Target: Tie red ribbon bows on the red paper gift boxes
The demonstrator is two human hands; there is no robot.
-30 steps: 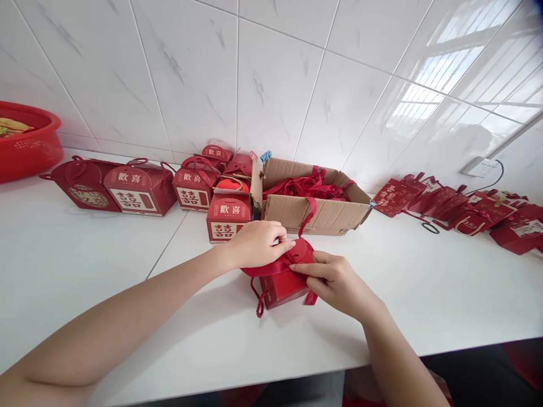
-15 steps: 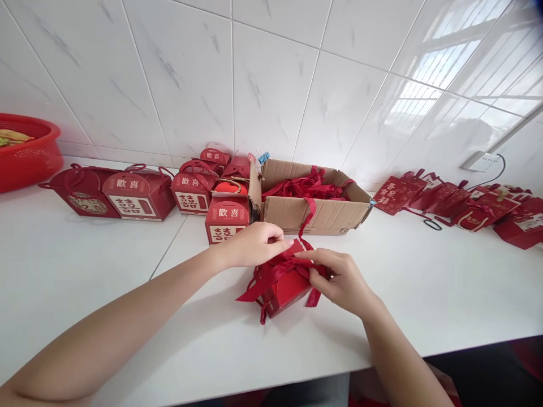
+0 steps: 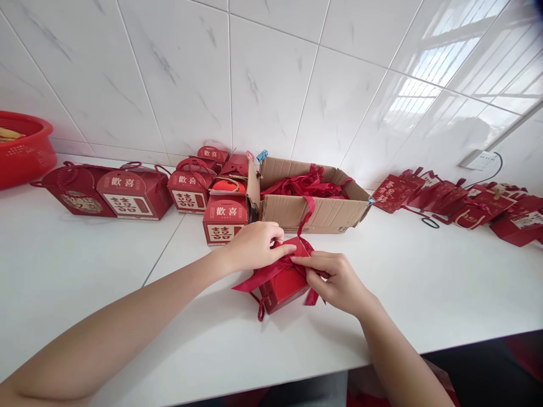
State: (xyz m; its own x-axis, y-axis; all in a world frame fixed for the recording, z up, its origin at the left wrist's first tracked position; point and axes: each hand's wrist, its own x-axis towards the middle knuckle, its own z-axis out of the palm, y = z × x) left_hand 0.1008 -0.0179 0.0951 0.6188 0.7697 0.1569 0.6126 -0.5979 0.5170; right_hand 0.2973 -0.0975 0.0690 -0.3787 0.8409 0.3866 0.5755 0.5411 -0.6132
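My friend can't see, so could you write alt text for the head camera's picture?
A person's left hand and right hand handle a red ribbon on a small red box, atop a white counter. Farther back stands a cardboard box of ribbons, with more red boxes to the left.

A small ribboned red cardboard box [image 3: 285,285] sits before an oblong brown cardboard carton [image 3: 328,215]; to the right, angular red card packages [image 3: 445,198], apparently overlapping.

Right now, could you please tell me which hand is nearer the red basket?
The left hand. It is well right of the red basket, at the ribbon; the right hand is farther right, at the same ribbon.
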